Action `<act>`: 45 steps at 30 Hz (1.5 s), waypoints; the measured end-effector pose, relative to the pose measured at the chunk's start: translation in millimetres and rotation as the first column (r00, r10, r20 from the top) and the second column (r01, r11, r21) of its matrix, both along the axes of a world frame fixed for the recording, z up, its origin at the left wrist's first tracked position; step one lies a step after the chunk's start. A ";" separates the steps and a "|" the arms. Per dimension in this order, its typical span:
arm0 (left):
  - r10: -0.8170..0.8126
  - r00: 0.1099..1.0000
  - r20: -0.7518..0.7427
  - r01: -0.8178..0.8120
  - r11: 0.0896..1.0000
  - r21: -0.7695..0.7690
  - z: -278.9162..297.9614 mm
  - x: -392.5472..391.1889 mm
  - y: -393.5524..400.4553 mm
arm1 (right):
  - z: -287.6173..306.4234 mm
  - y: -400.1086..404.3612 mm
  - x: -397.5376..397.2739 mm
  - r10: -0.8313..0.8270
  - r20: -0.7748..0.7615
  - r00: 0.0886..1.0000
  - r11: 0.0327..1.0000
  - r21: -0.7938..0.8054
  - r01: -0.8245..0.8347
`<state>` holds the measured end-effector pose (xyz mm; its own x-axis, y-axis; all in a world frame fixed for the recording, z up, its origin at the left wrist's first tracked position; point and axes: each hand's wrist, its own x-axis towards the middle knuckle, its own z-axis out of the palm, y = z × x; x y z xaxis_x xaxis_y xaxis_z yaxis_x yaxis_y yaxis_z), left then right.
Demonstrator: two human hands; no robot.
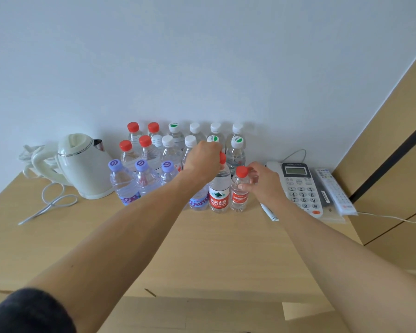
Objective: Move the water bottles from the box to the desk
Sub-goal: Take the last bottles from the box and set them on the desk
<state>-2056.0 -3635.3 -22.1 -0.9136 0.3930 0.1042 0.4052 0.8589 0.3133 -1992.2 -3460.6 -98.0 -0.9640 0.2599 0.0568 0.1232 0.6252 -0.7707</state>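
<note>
Several water bottles stand in rows on the wooden desk (216, 241) against the wall, with red, white, green-marked and purple caps. My left hand (203, 159) grips the red-capped neck of a tall red-label bottle (218, 193) standing in the front row. Just right of it stands a smaller red-label bottle (238, 195); my right hand (262, 181) holds it around its upper body below the red cap. Purple-capped bottles (124, 181) fill the front row to the left. The cardboard box (202, 313) shows only as flaps at the bottom edge.
A cream electric kettle (82, 164) with its white cord (55, 200) stands at the left of the desk. A desk phone (300, 186) and a remote control (334, 191) lie at the right, with a pen (270, 213) beside them. A wooden cabinet (394, 145) flanks the right.
</note>
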 end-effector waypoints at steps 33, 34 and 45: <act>-0.023 0.999 -0.042 0.022 1.000 -0.020 7.7 4.6 -17.4 | -5.6 -2.6 5.1 0.013 0.018 1.000 0.999 0.039 -0.013; -0.012 0.995 -0.097 0.005 0.998 -0.067 12.1 0.3 -24.1 | -5.7 -2.4 5.1 0.013 0.020 1.000 0.999 0.035 -0.014; -0.004 1.000 0.024 0.009 0.974 -0.224 -5.8 -11.0 -56.9 | -2.5 -8.3 1.6 0.010 0.028 1.000 0.996 0.093 -0.013</act>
